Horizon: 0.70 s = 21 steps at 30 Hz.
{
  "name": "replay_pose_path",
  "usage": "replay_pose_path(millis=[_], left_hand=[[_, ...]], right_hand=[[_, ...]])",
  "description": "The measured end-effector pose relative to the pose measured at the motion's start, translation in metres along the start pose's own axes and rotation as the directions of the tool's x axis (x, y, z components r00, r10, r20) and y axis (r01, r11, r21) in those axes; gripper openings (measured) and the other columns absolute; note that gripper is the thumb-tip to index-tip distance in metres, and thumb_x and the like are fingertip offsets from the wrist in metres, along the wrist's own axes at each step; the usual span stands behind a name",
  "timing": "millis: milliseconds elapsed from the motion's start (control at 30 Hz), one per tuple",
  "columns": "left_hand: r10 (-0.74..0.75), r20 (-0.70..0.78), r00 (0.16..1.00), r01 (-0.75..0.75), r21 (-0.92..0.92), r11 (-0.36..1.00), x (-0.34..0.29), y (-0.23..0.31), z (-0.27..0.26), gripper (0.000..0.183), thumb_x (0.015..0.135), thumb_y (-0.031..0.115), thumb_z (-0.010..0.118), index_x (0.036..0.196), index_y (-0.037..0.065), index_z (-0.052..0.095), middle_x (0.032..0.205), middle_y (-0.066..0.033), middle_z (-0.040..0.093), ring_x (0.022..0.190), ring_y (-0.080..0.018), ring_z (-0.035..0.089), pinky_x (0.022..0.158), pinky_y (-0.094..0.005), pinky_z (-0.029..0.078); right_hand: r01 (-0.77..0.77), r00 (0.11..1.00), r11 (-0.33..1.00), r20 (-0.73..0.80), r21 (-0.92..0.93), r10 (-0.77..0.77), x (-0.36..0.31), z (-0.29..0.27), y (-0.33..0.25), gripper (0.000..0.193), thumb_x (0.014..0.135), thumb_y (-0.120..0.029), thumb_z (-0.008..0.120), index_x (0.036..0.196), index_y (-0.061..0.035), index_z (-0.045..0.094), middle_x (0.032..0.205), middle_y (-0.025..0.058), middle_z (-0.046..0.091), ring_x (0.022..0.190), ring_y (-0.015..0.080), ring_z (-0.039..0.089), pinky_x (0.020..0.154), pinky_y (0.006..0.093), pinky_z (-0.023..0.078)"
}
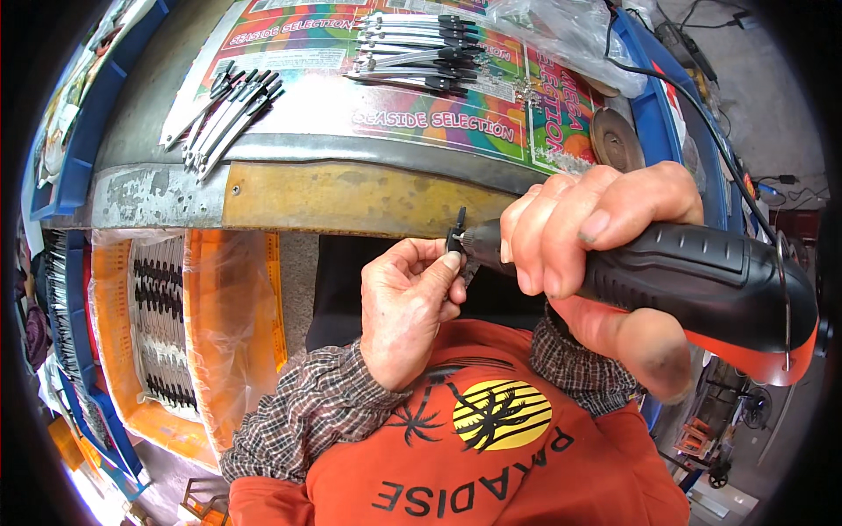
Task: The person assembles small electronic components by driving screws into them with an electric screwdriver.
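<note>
Left hand [399, 307]: grip pinched — thumb against fingers — on a small black part [455, 238], held just in front of the near edge of the desk [132, 200]. Right hand [605, 223]: grip clamped around a black-and-orange handheld power tool [702, 272], its tip directed at the part; contact cannot be confirmed. Two groups of black-ended strips [412, 60] lie on the printed sheet [311, 107] covering the desk.
</note>
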<state>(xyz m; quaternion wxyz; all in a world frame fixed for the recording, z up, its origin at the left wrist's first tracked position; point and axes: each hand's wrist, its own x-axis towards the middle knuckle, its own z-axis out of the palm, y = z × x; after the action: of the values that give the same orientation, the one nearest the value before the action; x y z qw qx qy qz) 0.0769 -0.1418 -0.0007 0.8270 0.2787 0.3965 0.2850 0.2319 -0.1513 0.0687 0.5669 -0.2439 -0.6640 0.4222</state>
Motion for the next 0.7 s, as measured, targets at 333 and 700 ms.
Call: replay_pose_path(millis=[333,700], left_hand=[[-0.01,0.007,1.0,0.01,-0.019,1.0,0.001,-0.001,-0.001,0.009,0.086,0.005,0.053,0.09,-0.003,0.054,0.067,-0.0025,0.054,0.055,-0.0052,0.048,0.045,-0.0163,0.038],[-0.012,-0.003,1.0,0.012,-0.049,0.999,0.004,-0.005,0.0,0.007,0.086,0.004,0.054,0.088,-0.003,0.053,0.066,-0.0022,0.053,0.054,-0.0049,0.046,0.043,-0.0165,0.036]], right_hand=[[-0.028,0.998,0.999,0.054,-0.017,0.028,0.005,-0.001,-0.002,0.047,0.076,-0.042,0.067,0.097,-0.0072,0.043,0.071,0.0041,0.05,0.061,0.0151,0.05,0.061,0.0309,0.041],[-0.24,0.971,0.918,-0.056,-0.315,0.234,0.014,0.008,-0.018,0.049,0.073,-0.039,0.072,0.095,-0.0056,0.043,0.07,0.0036,0.049,0.06,0.0135,0.049,0.057,0.0285,0.041]])
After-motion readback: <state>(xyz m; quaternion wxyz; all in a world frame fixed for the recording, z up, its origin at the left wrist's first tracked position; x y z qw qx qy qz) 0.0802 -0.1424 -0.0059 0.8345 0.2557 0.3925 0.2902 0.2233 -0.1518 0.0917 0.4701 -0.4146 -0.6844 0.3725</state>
